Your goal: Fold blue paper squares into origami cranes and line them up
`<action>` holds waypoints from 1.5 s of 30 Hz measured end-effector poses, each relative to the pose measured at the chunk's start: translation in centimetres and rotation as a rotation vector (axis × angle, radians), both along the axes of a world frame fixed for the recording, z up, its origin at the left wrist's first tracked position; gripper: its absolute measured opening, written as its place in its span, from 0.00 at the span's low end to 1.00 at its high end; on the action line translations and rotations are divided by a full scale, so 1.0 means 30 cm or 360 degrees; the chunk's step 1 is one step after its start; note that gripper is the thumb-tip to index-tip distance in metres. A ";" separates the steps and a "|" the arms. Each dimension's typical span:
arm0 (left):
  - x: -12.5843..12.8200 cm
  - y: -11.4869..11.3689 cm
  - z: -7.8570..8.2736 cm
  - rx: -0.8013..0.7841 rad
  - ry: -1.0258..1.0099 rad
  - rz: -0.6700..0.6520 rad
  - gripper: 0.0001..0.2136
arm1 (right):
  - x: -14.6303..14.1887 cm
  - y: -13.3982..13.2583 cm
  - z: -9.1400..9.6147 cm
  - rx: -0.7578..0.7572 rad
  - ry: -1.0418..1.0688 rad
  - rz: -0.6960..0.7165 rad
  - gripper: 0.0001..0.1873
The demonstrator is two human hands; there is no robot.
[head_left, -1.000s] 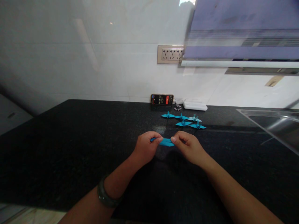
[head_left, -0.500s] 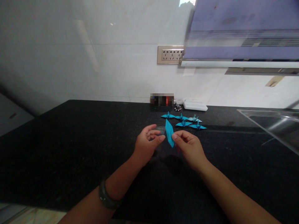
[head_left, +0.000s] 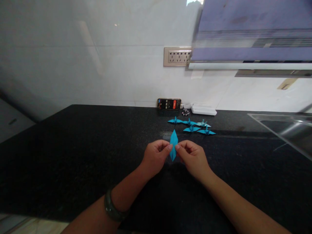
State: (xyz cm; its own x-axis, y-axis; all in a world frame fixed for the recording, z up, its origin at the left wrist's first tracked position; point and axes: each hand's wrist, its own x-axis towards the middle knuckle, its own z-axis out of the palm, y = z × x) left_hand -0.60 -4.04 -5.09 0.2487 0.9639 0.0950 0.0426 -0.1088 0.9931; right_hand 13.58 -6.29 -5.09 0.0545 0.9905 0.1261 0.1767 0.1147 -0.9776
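A folded piece of blue paper [head_left: 174, 143], long and diamond-shaped with a crease down its middle, is held upright above the dark counter. My left hand [head_left: 156, 156] pinches its left edge between thumb and fingers. On the opposite edge, my right hand [head_left: 195, 157] grips it the same way. Just beyond the hands stand several folded paper cranes with spread wings, among them a blue crane [head_left: 206, 132] in the front row and a paler crane [head_left: 203, 124] behind it.
A phone [head_left: 168, 104] showing a timer leans against the tiled wall. Beside it lie a small dark-and-white object [head_left: 185, 112] and a white power strip-like block [head_left: 204, 110]. At right is a metal sink [head_left: 292, 128]. A wall socket panel [head_left: 177, 57] and purple range hood [head_left: 253, 32] are above.
My left hand has closed onto the paper's left edge. The paper has turned more upright and shifted slightly left and nearer, with my right hand still on it.
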 end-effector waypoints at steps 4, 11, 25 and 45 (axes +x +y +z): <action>0.010 -0.004 0.000 -0.0099 -0.0116 -0.0022 0.08 | -0.001 0.003 -0.013 0.0065 -0.0068 -0.0091 0.11; 0.014 -0.004 -0.001 -0.0059 -0.0104 0.0070 0.08 | -0.014 -0.005 -0.015 0.0262 -0.0211 -0.0246 0.07; 0.014 -0.003 -0.005 0.0008 -0.0061 0.0104 0.06 | -0.017 -0.003 -0.015 0.0259 -0.0103 -0.0259 0.07; 0.011 -0.006 -0.001 0.0064 -0.0031 0.0085 0.05 | -0.005 0.001 -0.021 0.0232 -0.0189 -0.0209 0.07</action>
